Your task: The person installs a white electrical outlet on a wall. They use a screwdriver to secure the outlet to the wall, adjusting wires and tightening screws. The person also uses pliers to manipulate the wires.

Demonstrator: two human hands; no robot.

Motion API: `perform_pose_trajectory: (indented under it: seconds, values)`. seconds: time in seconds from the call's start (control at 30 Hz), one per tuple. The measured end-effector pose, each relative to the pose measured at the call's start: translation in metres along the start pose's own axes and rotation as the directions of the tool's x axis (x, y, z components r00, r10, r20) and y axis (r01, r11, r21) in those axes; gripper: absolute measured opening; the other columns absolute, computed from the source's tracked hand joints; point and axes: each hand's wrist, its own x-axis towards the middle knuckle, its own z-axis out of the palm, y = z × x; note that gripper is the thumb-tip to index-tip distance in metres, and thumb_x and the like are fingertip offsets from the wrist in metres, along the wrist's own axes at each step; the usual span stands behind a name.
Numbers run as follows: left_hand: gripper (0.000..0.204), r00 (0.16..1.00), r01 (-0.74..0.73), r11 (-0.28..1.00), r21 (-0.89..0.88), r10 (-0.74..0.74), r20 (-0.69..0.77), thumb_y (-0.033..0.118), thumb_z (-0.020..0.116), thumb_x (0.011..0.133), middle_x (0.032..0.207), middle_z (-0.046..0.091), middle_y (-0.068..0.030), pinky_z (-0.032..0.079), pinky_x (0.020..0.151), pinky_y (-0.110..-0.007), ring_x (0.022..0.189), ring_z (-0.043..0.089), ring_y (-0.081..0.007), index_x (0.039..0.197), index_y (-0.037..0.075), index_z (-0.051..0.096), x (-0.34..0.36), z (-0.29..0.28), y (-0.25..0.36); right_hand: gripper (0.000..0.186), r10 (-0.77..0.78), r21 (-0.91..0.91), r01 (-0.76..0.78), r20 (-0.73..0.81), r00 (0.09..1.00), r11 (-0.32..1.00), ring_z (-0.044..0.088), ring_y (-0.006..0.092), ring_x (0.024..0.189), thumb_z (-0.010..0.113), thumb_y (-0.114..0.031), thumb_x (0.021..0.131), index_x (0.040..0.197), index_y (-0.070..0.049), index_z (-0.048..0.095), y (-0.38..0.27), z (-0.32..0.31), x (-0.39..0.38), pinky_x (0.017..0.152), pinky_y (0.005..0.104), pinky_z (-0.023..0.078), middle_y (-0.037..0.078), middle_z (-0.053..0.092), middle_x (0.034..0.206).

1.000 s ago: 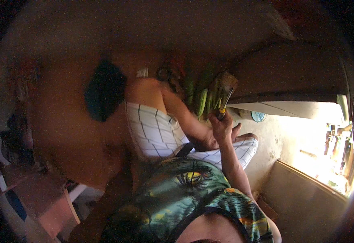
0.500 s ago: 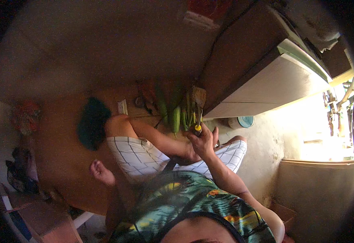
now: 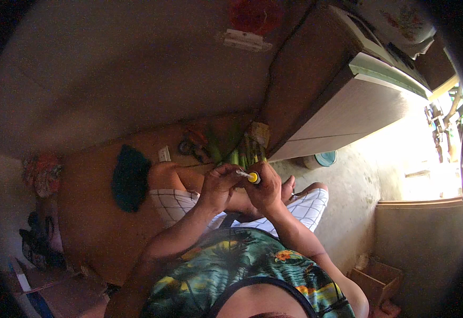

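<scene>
My right hand (image 3: 263,188) is closed around a small tool with a yellow-collared handle (image 3: 253,177). Its thin metal part (image 3: 242,173) points left; the exact kind of tool is too small to tell. Close against it, my left hand (image 3: 220,185) has its fingers pinched at the tip of that metal part. Both hands meet above my crossed legs. Just beyond them several long green vegetables (image 3: 235,157) lie on the floor, partly hidden by my hands.
A dark green cloth-like heap (image 3: 129,178) lies left of my knee. A white power strip or box (image 3: 164,153) sits near the wall. To the right stand a pale cabinet (image 3: 342,114) and a bucket with a blue top (image 3: 325,159). A wooden box (image 3: 377,280) is at lower right.
My left hand has come from the left side to meet the right hand at the tool. The tool's metal part, which pointed away from me, now points left.
</scene>
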Motion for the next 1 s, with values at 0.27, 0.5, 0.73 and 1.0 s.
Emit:
perform_pose_trajectory:
  seconds: [0.27, 0.5, 0.73, 1.0]
  values:
    - [0.016, 0.981, -0.044, 0.963, -0.266, -0.009, -0.195, 0.021, 0.069, 0.099, 0.098, 0.069, -0.0058, 0.053, 0.072, -0.029, 0.081, 0.065, -0.0144, 0.103, 0.006, 0.066, 0.012, -0.003, 0.059, 0.035, 0.171, 0.061, -0.183, 0.162, 0.972, 0.981, 0.068, 0.0417, 0.082, 0.075, -0.015, 0.084, 0.108, -0.001, 0.053, -0.021, -0.001, -0.009, 0.073, 0.0456, 0.052, 0.021, 0.066, 0.091]
    - [0.016, 0.959, -0.192, 0.901, -0.390, 0.088, -0.269, 0.024, 0.073, 0.097, 0.101, 0.069, -0.0069, 0.052, 0.074, -0.032, 0.085, 0.066, -0.0181, 0.102, 0.010, 0.066, 0.019, -0.015, 0.073, 0.039, 0.082, 0.058, -0.099, 0.236, 0.968, 0.993, 0.071, 0.0372, 0.088, 0.073, -0.008, 0.082, 0.114, 0.001, 0.052, -0.018, -0.019, -0.031, 0.079, 0.0404, 0.054, 0.022, 0.069, 0.096]
    - [0.016, 0.972, -0.127, 0.902, -0.413, 0.030, -0.234, 0.025, 0.071, 0.099, 0.102, 0.067, -0.0053, 0.050, 0.078, -0.033, 0.087, 0.064, -0.0183, 0.106, 0.012, 0.065, 0.023, -0.011, 0.064, 0.039, 0.143, 0.026, -0.155, 0.253, 0.957, 0.988, 0.072, 0.0362, 0.091, 0.075, -0.007, 0.079, 0.111, 0.001, 0.056, -0.015, -0.023, -0.030, 0.080, 0.0406, 0.055, 0.021, 0.070, 0.098]
    - [0.013, 0.979, -0.119, 0.888, -0.444, 0.030, -0.201, 0.022, 0.071, 0.099, 0.101, 0.065, -0.0037, 0.051, 0.082, -0.034, 0.092, 0.063, -0.0182, 0.104, 0.012, 0.065, 0.023, -0.010, 0.069, 0.040, 0.105, 0.010, -0.111, 0.227, 0.968, 0.994, 0.073, 0.0369, 0.088, 0.076, -0.008, 0.078, 0.111, 0.001, 0.056, -0.015, -0.023, -0.029, 0.078, 0.0409, 0.056, 0.020, 0.070, 0.097]
